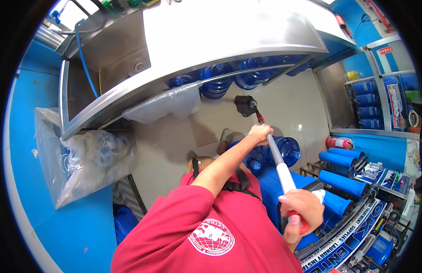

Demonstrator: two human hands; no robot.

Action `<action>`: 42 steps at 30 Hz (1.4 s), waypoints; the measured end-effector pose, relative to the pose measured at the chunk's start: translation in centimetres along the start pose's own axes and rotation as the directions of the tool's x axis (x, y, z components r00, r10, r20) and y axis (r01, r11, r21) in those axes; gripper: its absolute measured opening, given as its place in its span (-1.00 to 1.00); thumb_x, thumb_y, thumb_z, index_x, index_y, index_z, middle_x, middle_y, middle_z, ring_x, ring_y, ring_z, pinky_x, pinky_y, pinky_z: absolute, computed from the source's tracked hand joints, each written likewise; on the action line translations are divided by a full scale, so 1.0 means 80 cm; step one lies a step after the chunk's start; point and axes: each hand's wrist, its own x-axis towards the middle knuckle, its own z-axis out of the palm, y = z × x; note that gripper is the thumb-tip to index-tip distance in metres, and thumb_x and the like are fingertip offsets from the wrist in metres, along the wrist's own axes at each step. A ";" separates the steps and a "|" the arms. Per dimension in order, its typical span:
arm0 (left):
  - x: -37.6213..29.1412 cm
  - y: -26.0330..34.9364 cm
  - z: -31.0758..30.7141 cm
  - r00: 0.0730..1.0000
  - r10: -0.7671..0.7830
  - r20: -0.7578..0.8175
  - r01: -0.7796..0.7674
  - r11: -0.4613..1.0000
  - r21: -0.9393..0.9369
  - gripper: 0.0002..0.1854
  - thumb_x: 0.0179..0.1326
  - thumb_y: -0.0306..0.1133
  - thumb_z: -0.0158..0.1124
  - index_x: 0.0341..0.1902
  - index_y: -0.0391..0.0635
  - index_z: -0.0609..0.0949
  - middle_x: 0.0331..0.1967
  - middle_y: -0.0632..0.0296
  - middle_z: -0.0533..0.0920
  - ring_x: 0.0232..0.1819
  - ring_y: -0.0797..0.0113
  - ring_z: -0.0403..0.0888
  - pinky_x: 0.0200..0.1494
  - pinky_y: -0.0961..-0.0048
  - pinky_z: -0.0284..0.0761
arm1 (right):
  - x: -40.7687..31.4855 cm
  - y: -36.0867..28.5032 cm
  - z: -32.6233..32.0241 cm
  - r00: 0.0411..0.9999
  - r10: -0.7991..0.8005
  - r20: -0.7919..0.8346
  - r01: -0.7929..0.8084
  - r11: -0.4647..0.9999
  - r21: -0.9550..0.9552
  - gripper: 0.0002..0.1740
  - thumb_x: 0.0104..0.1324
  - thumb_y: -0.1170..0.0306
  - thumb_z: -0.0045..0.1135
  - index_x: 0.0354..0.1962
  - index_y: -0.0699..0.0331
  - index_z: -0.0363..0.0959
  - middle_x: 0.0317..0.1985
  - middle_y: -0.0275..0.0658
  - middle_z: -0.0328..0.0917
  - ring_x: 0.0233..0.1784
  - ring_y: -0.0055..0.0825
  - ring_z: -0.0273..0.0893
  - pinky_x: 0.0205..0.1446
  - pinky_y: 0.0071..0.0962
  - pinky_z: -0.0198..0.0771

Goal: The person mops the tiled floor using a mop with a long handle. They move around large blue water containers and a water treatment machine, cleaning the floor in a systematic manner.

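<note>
A mop with a grey and white pole (276,153) runs slantwise across the view, away from my red shirt. My left hand (261,134) is closed around the pole's upper-middle part in the picture, just below a red collar. My right hand (301,210) grips the red end of the handle near my right side. The dark mop head (244,105) lies on the light tiled floor (217,119), close to the blue water jugs (216,80) under the steel counter. My left fingertips are partly hidden by the hand itself.
The steel counter with a sink (118,65) spans the front. Plastic bags (98,160) hang at left. More blue jugs (288,150) stand beside my legs. A fire extinguisher (339,143) and blue filter housings (342,182) are at right, near a glass-fronted cabinet (377,85).
</note>
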 end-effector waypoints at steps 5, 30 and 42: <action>0.049 0.058 0.003 0.998 0.023 0.055 -0.021 0.999 -0.041 -0.84 -0.05 -0.26 0.27 -0.36 0.02 0.62 -0.31 0.20 0.65 -0.12 0.09 0.66 -0.15 0.08 0.58 | 0.011 0.040 -0.099 0.950 -0.059 -0.308 0.084 0.994 0.066 -0.39 0.43 -0.05 -0.28 -0.35 0.37 0.45 -0.82 -0.44 0.25 -0.76 -0.58 0.28 -0.53 -0.47 0.34; -0.321 -0.162 -0.164 0.664 -0.724 -0.185 0.734 0.679 -0.022 -0.76 -0.03 -0.31 0.17 -0.31 -0.11 0.69 -0.28 -0.07 0.69 -0.12 -0.13 0.65 -0.05 0.02 0.55 | 0.054 0.150 0.135 0.967 0.222 0.122 -0.214 0.454 0.865 -0.45 0.46 0.02 -0.28 -0.48 0.33 0.36 -0.80 -0.46 0.08 -0.74 -0.62 0.06 -0.52 -0.49 0.11; -0.285 -0.101 -0.149 0.773 -0.628 -0.094 0.634 0.769 0.075 -0.77 -0.09 -0.32 0.31 -0.28 -0.02 0.70 -0.27 0.01 0.70 -0.11 -0.01 0.67 -0.02 0.12 0.56 | 0.030 0.128 0.043 0.982 0.143 0.126 -0.185 0.553 0.813 -0.50 0.46 0.22 -0.34 -0.47 0.40 0.45 -0.82 -0.35 0.20 -0.78 -0.56 0.09 -0.54 -0.44 0.17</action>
